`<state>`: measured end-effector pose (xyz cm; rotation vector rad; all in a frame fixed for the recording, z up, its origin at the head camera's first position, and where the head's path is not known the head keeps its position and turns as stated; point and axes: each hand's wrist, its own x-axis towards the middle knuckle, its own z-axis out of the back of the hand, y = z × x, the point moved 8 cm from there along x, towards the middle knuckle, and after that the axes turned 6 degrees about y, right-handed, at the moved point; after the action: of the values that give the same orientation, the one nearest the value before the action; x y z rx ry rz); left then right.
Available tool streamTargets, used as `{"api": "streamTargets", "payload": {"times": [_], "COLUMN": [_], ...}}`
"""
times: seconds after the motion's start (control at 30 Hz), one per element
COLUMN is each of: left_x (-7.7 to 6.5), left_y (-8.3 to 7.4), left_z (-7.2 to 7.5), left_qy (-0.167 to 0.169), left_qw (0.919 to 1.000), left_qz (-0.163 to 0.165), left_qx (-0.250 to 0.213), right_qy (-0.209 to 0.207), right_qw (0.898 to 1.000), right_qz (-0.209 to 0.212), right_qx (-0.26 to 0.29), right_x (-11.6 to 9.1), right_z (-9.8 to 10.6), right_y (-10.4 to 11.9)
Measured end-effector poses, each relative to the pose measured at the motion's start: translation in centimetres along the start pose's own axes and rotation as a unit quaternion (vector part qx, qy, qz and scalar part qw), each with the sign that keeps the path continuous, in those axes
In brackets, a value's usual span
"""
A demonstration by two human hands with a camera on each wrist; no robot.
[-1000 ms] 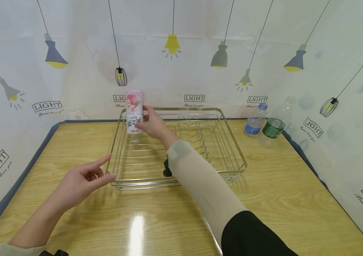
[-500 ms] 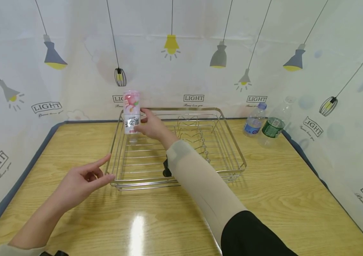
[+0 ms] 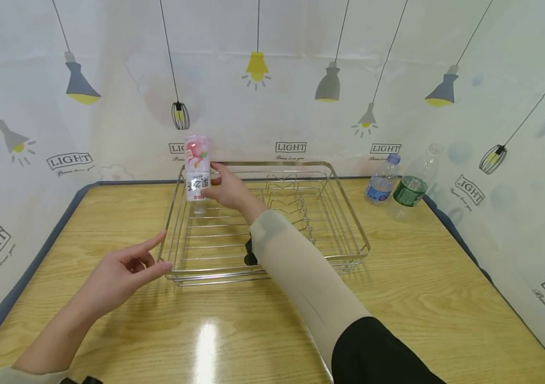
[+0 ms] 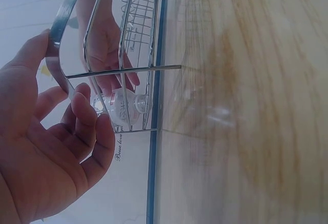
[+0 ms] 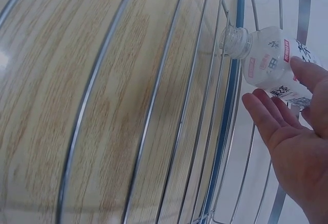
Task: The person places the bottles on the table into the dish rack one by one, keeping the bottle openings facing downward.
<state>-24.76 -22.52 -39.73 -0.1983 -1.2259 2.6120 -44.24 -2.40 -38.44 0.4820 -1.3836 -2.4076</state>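
A pink-and-white plastic drink bottle [image 3: 197, 166] stands upside down, neck lowest, at the back left of a metal wire dish rack [image 3: 219, 276]. My right hand [image 3: 230, 188] holds it from the right, thumb in front and fingers behind. In the right wrist view the bottle's clear, capless neck [image 5: 237, 41] sits at the rack's wires, and the thumb lies along the label. My left hand [image 3: 116, 277] grips the rack's front left corner between thumb and forefinger. The left wrist view shows its other fingers curled loosely beside the rim [image 4: 61, 16].
Two more bottles stand to the right of the rack: a small one with a blue label [image 3: 380, 186] and a larger one with a green label [image 3: 410, 191]. A lamp-printed backdrop [image 3: 291, 106] encloses the wooden table [image 3: 421, 298] at the back and sides.
The bottle and my right hand have shifted slightly left and now stay almost still. My left hand and the rack have not moved.
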Motion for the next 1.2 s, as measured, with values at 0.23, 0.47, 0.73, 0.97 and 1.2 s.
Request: {"api": "streamTargets", "payload": {"times": [0.23, 0.47, 0.73, 0.97, 1.2], "left_x": [0.0, 0.0, 0.0, -0.1, 0.1], "left_y": [0.0, 0.2, 0.3, 0.3, 0.5], "left_z": [0.0, 0.0, -0.1, 0.0, -0.1], "left_qy": [-0.002, -0.001, 0.007, 0.005, 0.011], "left_qw": [1.0000, 1.0000, 1.0000, 1.0000, 0.9999], "left_qz": [0.000, 0.002, 0.004, 0.005, 0.010], "left_qx": [0.002, 0.004, -0.001, 0.001, 0.001], "right_qy": [-0.002, -0.035, -0.104, -0.167, -0.166], "right_qw": [1.000, 0.999, 0.994, 0.983, 0.978], "right_qz": [-0.006, -0.003, 0.008, 0.042, 0.089], "right_qx": [-0.006, -0.010, 0.016, 0.067, 0.089], "right_x": [0.2, 0.2, -0.5, -0.9, -1.7], "right_z": [0.1, 0.6, 1.9, 3.1, 3.6], "right_y": [-0.1, -0.2, 0.3, 1.8, 4.4]}}
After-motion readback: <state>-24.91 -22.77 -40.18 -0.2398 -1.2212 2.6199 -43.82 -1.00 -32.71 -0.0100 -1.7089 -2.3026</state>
